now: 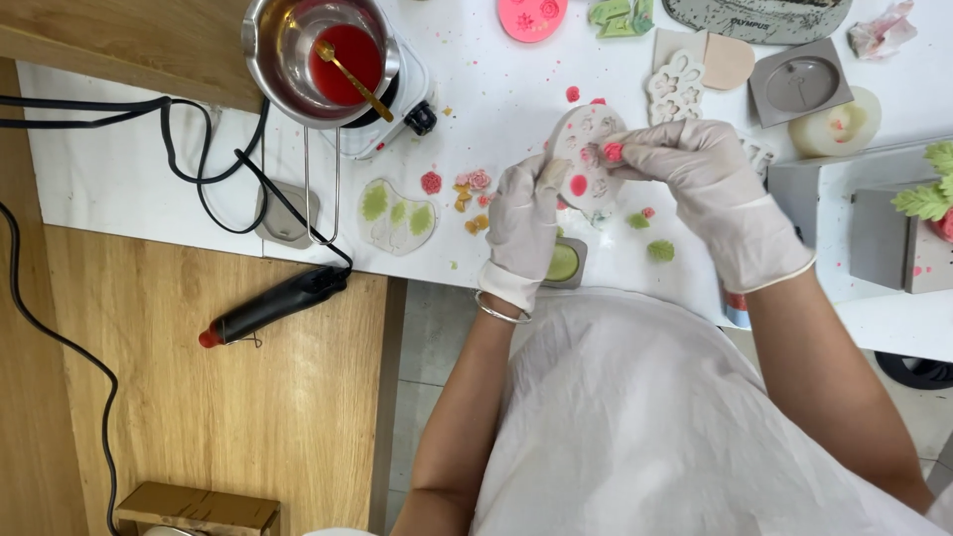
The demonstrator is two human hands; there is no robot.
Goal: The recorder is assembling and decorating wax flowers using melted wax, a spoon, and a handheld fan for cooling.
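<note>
Both hands wear white gloves. My left hand (523,223) holds a pale oval silicone mould (584,154) from its left edge, lifted over the white table (129,169). The mould shows several flower-shaped cavities, some filled with pink wax. My right hand (705,174) pinches a small pink wax piece (613,151) at the mould's right side with thumb and forefinger. Small pink, green and orange wax flowers and leaves lie on the table below the mould.
A metal pot of red liquid wax (333,55) with a gold spoon sits on a small heater at the back left. A leaf mould (397,213) holds green wax. A black heat tool (273,306) with cables lies left. More moulds and grey blocks stand right.
</note>
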